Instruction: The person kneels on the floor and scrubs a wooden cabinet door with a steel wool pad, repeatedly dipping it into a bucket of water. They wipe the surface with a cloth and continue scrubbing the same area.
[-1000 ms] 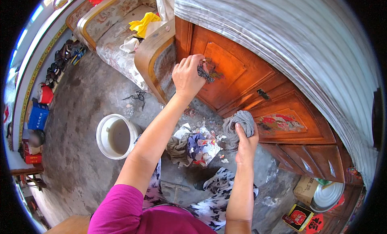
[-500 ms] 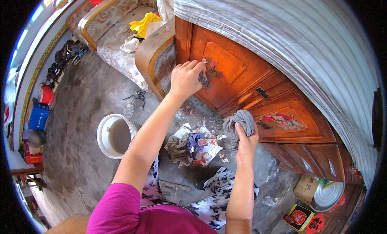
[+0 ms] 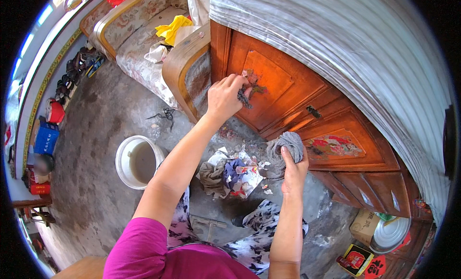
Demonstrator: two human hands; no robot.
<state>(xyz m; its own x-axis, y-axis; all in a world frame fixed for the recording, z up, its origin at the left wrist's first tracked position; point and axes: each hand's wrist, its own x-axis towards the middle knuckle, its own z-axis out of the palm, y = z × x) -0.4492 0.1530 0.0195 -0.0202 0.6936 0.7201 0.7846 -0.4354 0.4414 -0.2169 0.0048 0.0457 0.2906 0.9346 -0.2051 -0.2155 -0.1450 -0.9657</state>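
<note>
On the left I see a white bucket holding murky water. I have the left hand pinching a dark scrubber by the worn patch on the cabinet door: scrubbing, I judge, calling next for firm, flat pressure. The right hand clasps bunched grey cloth.

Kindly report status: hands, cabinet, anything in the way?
Left hand pinching dark wad at cabinet; right hand holding gray cloth. Colored patches on two panels. White bucket clear of hands.

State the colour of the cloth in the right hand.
Grey: the cloth in the right hand shows best in the head view.
</note>
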